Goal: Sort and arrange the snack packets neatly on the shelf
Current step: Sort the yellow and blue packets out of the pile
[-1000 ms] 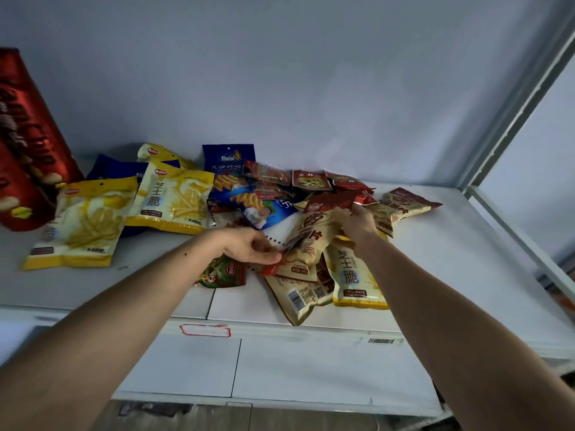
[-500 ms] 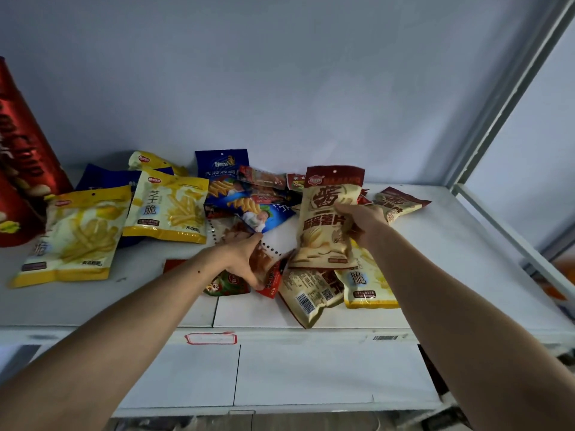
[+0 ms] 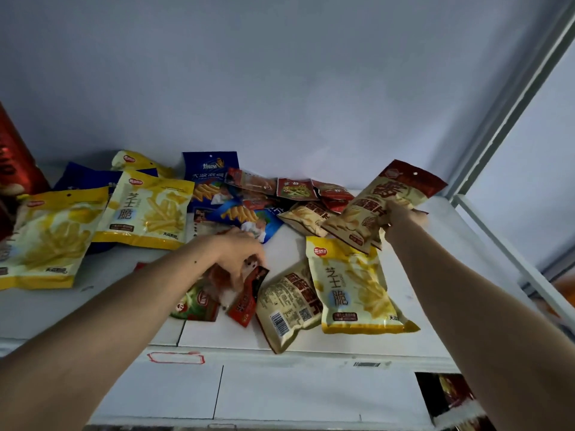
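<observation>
Lifted clear of the heap since half a second ago, the beige crisp packet with a dark red top band (image 3: 385, 206) now hangs tilted above the right part of the white shelf (image 3: 441, 309), swung further right than before. The right hand (image 3: 401, 217) grips it by its lower right edge, fingers curled behind the foil. The left hand (image 3: 239, 259) has stayed low at the middle of the shelf, its fingers curled down onto a small red-and-white sachet (image 3: 245, 293) near the front edge; whether it pinches or only presses, I cannot tell. Beside that lie a beige packet with a barcode (image 3: 287, 312) and a yellow cheese-stick packet (image 3: 354, 290), touching. Two more yellow cheese-stick packets (image 3: 146, 209) sit toward the left end, with blue packets (image 3: 211, 178) at the back edge.
</observation>
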A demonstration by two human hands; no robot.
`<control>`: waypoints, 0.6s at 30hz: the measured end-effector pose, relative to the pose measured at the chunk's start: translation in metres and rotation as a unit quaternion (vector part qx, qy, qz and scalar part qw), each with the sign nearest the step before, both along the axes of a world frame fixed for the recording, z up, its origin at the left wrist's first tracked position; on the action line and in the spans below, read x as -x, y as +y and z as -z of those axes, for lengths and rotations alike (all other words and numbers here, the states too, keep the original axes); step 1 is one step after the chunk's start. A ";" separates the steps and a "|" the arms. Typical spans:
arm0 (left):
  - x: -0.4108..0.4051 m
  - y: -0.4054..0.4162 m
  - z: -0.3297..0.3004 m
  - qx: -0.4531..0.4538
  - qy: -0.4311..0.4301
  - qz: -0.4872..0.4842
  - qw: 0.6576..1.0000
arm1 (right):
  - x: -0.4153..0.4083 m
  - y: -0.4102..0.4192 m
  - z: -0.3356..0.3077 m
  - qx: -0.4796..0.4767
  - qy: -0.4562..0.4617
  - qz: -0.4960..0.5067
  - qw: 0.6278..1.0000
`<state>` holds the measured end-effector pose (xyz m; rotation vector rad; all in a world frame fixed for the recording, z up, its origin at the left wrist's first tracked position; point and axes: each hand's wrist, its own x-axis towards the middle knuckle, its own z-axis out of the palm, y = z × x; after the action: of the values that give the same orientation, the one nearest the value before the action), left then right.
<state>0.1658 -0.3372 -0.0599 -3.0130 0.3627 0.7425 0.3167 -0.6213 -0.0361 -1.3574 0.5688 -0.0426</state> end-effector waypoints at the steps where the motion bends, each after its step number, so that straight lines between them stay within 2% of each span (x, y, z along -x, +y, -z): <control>1: -0.004 0.001 -0.002 0.030 0.003 -0.008 1.000 | -0.005 -0.001 0.000 0.004 0.005 0.000 1.000; 5: -0.027 0.006 -0.032 0.169 0.014 -0.078 0.983 | -0.023 -0.007 0.000 0.008 0.017 -0.012 1.000; 7: -0.041 0.003 -0.048 0.255 0.011 -0.139 0.957 | -0.031 -0.012 0.001 0.011 0.025 -0.019 0.999; 10: -0.070 -0.014 -0.066 0.416 0.009 -0.224 0.881 | -0.045 -0.022 0.000 0.021 0.034 -0.018 0.999; 12: -0.096 -0.032 -0.069 0.502 -0.038 -0.262 0.823 | -0.055 -0.032 -0.002 0.023 0.037 -0.020 0.999; 15: -0.152 -0.072 -0.059 0.557 -0.127 -0.344 0.745 | -0.076 -0.057 0.000 0.030 0.034 -0.023 0.999; 18: -0.200 -0.117 -0.046 0.575 -0.151 -0.437 0.675 | -0.095 -0.086 0.008 0.065 0.054 -0.043 0.996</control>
<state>0.3659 -0.4543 -0.0142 -4.3411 -1.2158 -0.2813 0.4114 -0.7071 -0.0437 -1.5155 0.6066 0.0651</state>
